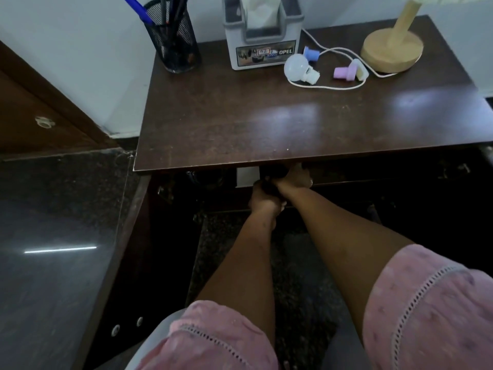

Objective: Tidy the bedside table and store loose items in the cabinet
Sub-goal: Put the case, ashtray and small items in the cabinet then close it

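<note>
Both my hands reach under the front edge of the dark wooden bedside table (280,121), into the open cabinet below. My left hand (262,200) is curled around a dark object that I cannot identify. My right hand (293,178) sits just above it, fingers bent over the same dark object, beside a white box (246,177) on the cabinet shelf. On the tabletop lie a white light bulb (297,66), a blue plug piece (310,53), a pink plug piece (344,73) and a white cord (328,88).
A black mesh pen holder (173,46) with pens, a grey tissue holder (262,36) and a wooden lamp base (392,49) stand along the table's back. The cabinet door (125,236) hangs open at the left. The dark stone floor (53,209) is at the left.
</note>
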Action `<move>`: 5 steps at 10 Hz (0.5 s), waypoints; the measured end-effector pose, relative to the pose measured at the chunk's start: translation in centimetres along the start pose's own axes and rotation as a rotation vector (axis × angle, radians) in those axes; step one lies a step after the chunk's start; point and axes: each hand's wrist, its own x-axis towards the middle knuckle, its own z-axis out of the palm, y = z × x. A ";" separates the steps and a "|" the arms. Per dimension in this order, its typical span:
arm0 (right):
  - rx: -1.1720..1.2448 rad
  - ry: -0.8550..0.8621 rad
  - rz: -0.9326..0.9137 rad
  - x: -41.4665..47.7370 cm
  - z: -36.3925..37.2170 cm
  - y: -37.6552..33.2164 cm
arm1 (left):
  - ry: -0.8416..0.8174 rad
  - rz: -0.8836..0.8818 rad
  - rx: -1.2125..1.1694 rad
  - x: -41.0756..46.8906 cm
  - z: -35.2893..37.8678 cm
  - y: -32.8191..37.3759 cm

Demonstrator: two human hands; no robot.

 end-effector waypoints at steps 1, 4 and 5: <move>0.089 -0.048 0.027 0.1 0.4 0.5 | 0.105 0.117 0.179 0.7 -0.1 -0.8; 0.168 -0.023 -0.034 0.0 0.4 1.1 | 0.235 0.168 0.203 1.9 0.8 -1.4; 0.146 -0.017 -0.063 0.1 0.2 1.3 | 0.226 0.168 0.186 1.8 0.9 -1.6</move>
